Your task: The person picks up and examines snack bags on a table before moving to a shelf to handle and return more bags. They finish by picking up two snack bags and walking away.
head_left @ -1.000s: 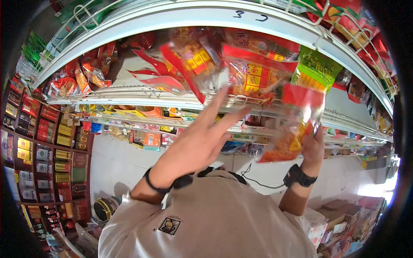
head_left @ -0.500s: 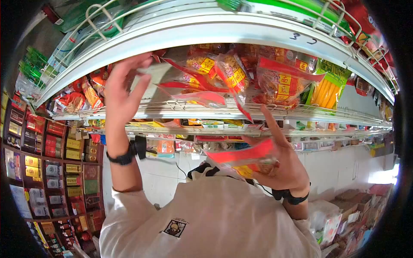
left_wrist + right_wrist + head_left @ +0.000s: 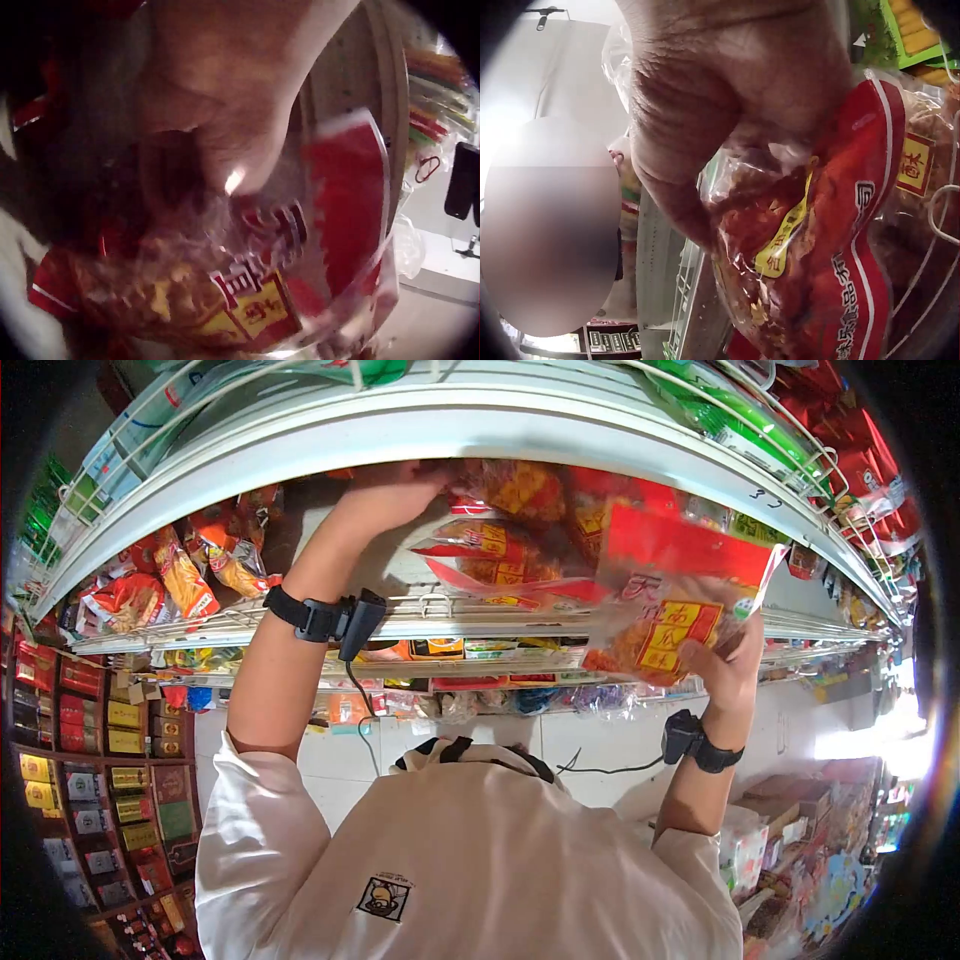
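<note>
My right hand [image 3: 735, 668] grips a clear snack bag [image 3: 640, 600] with a red top band and a yellow-and-red label, thumb on its front, in front of the shelf edge. In the right wrist view the fingers curl round this bag [image 3: 780, 232], and crisp orange-brown pieces show inside. My left hand [image 3: 398, 498] reaches deep under the upper shelf. Seen from the left wrist, its thumb and fingers pinch the plastic of another snack bag [image 3: 255, 315]; the fingertips are partly hidden. Similar bags [image 3: 500, 565] lie on the shelf just below that hand.
The upper shelf's white edge [image 3: 450, 435] crosses over the left forearm. A low wire rail [image 3: 420, 605] runs along the front of this shelf. Orange-red packets [image 3: 165, 585] stand at the left. A green packet [image 3: 757, 528] is behind the held bag.
My left hand has moved right from the shelf's left part to the bags at the back. The right hand has raised its bag from below the shelf edge and turned its label to face me.
</note>
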Tool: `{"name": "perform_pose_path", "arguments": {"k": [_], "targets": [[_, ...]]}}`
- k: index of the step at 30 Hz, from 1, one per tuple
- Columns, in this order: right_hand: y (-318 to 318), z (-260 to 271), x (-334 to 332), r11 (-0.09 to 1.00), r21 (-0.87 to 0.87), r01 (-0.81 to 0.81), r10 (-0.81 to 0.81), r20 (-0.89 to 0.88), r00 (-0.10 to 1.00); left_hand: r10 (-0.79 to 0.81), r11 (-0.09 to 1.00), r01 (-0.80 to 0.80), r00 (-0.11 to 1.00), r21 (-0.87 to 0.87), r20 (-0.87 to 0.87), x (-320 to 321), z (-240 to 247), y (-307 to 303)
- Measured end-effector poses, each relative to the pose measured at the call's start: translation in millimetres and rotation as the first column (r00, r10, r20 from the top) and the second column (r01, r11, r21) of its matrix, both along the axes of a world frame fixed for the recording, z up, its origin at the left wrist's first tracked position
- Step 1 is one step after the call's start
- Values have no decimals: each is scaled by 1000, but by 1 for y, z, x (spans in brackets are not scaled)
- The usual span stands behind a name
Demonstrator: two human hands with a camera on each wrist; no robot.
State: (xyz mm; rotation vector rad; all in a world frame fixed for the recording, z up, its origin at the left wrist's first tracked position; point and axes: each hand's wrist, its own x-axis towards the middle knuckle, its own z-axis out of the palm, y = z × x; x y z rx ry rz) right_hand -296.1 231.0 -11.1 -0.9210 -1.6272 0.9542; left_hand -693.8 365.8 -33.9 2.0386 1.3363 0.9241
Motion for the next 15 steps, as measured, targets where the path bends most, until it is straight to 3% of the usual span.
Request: {"name": "perform_pose_path", "arguments": {"k": [1, 2, 4, 6, 7, 8, 10, 11, 12, 13, 14, 15], "targets": [[4, 5, -4, 997, 46, -59, 60, -8, 998, 203, 938, -147, 967, 313, -153, -5, -11, 8], [5, 10, -8, 997, 50, -59, 59, 1, 998, 433, 760, -218, 872, 613, -228, -11, -20, 16], [4, 14, -17, 994, 67, -92, 94, -35, 995, 242, 960, -217, 961, 180, -134, 4, 17, -6], [12, 18, -28, 992, 52, -111, 113, -34, 993, 180, 982, -157, 950, 108, -255, 7, 21, 0], [16, 19, -33, 991, 43, -127, 129, -43, 991, 304, 908, -212, 927, 360, -220, 0, -24, 31], [20, 19, -34, 991, 41, -129, 131, -39, 991, 306, 909, -216, 927, 357, -217, -2, -21, 28], [31, 18, -32, 995, 28, -99, 99, -19, 995, -8, 987, 38, 982, 157, -187, -6, -7, 23], [34, 18, -32, 996, -11, -91, 91, -34, 995, 60, 931, 15, 979, 366, -192, -12, -32, 36], [38, 15, -30, 996, -6, -91, 90, -30, 995, 60, 929, 14, 980, 371, -189, -18, -33, 29], [41, 8, -25, 996, -12, -88, 86, -93, 992, 54, 998, -57, 995, 25, 86, -23, -36, 14], [43, 5, -21, 996, -23, -83, 78, -157, 985, 6, 973, 91, 909, -214, 416, -31, -36, -6], [44, 6, -21, 997, -28, -73, 68, -157, 985, 109, 886, 244, 718, -395, 687, -38, -36, -28]]}}
